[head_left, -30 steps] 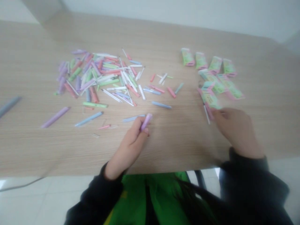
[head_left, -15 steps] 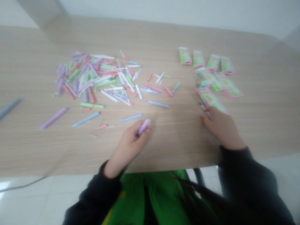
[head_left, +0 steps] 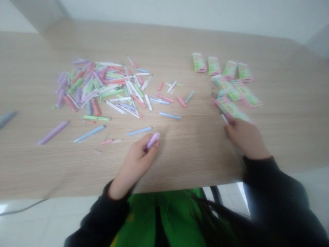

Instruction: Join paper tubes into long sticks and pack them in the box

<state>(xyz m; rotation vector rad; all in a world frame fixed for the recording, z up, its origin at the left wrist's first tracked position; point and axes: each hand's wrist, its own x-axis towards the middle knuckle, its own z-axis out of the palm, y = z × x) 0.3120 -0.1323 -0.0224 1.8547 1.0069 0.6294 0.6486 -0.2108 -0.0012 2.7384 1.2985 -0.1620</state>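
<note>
The lilac tube (head_left: 153, 140) was gripped between the thumb and fingers of the left hand (head_left: 135, 163), at lower centre of the frame, near the front edge of the wooden table (head_left: 185, 164). The right hand (head_left: 246, 138), at lower right, lay just below the pink-and-green packets (head_left: 228, 106) and met a thin white stick (head_left: 224, 118); blur prevented determining whether the stick was gripped. A heap of pastel tubes (head_left: 102, 85) occupied the upper left of the frame.
</note>
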